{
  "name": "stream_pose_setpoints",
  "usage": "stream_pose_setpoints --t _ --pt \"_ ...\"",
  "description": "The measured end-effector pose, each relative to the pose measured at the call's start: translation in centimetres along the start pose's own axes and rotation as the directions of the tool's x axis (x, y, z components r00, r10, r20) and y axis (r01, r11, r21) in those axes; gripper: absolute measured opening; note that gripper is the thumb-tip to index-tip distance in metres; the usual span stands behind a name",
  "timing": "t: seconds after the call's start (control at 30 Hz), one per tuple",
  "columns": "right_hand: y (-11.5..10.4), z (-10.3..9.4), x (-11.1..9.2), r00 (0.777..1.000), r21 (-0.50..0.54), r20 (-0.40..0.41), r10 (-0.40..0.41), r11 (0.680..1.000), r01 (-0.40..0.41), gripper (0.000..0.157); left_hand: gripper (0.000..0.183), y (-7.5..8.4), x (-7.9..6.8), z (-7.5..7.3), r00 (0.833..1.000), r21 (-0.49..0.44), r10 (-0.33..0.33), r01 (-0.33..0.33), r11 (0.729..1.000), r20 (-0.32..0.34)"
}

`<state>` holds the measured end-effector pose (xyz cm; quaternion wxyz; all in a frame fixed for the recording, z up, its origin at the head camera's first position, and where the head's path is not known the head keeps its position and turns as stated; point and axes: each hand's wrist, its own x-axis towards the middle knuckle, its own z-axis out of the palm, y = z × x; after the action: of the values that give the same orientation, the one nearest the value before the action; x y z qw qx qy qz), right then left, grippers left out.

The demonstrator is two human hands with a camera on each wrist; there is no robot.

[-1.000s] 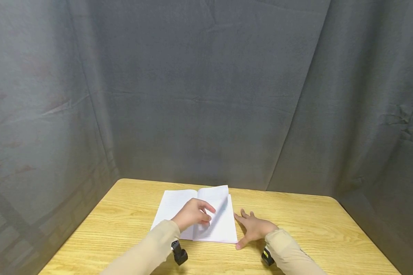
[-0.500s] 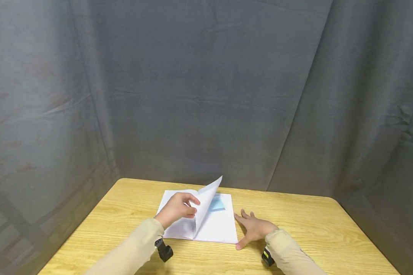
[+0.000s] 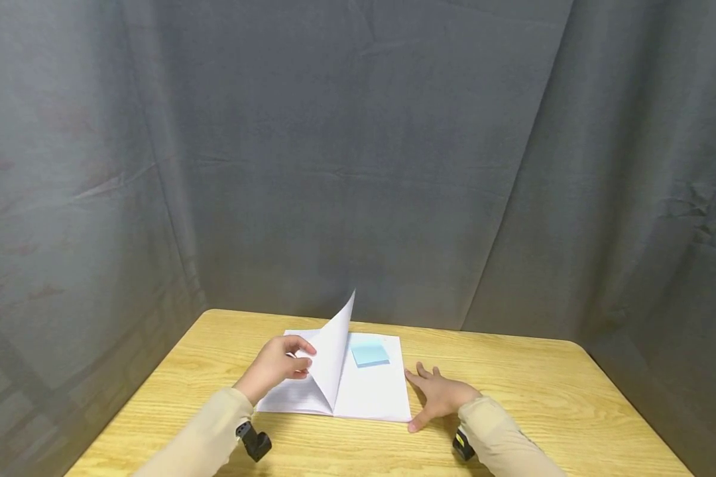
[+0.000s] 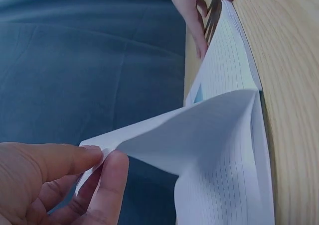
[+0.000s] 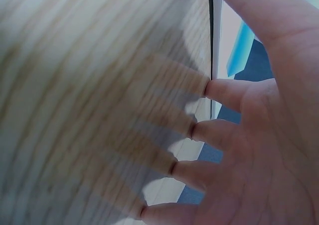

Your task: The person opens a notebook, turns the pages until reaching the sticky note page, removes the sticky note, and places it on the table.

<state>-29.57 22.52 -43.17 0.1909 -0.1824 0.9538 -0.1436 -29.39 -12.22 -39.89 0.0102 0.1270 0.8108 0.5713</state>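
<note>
A notebook (image 3: 372, 397) with lined white pages lies open on the table. My left hand (image 3: 277, 364) pinches the edge of a raised page (image 3: 333, 351) between thumb and fingers, over the notebook's left half. In the left wrist view the page (image 4: 169, 135) bends up from the spine to those fingertips (image 4: 92, 155). On the right-hand page sits a pad of light blue sticky notes (image 3: 370, 354). My right hand (image 3: 443, 395) is spread on the table by the notebook's right edge, fingertips down on the wood in the right wrist view, holding nothing.
The wooden table (image 3: 543, 397) extends to both sides of the notebook. Grey curtains (image 3: 358, 165) hang behind it and at both sides. A black wrist camera (image 3: 254, 441) is strapped on the left forearm, another black one (image 3: 463, 445) on the right.
My left hand has moved left, drawing the page up and over from the right half. The blue sticky notes under it have come into full view. My right hand has stayed put.
</note>
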Motion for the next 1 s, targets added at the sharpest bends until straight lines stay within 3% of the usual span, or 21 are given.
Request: stream_pose_setpoints --t 0.23,0.37,0.53,0.77,1.0 --pt "-0.4 0.0 0.0 1.000 -0.001 0.009 0.004 1.000 -0.004 0.115 0.016 -0.9 -1.5 -2.0 0.995 0.008 -0.075 0.076 0.997 -0.067" --pt "-0.5 -0.1 0.1 1.000 0.002 0.002 -0.005 1.000 0.005 0.115 0.017 -1.6 -2.3 -2.7 0.985 0.028 -0.135 0.139 0.990 -0.109" --pt "-0.5 -0.1 0.0 1.000 0.007 0.003 -0.007 1.000 0.007 0.115 0.015 -3.0 -3.0 -3.4 0.979 0.078 -0.162 0.172 0.982 -0.125" --pt "-0.5 0.1 0.1 1.000 0.000 -0.001 -0.002 1.000 0.002 0.115 0.014 -5.1 -3.6 -3.9 0.982 0.111 -0.170 0.178 0.978 -0.077" --pt "-0.5 0.1 0.1 1.000 0.002 0.000 -0.012 1.000 0.012 0.115 0.013 -6.7 -3.5 -3.5 0.969 0.107 -0.236 0.243 0.964 -0.078"
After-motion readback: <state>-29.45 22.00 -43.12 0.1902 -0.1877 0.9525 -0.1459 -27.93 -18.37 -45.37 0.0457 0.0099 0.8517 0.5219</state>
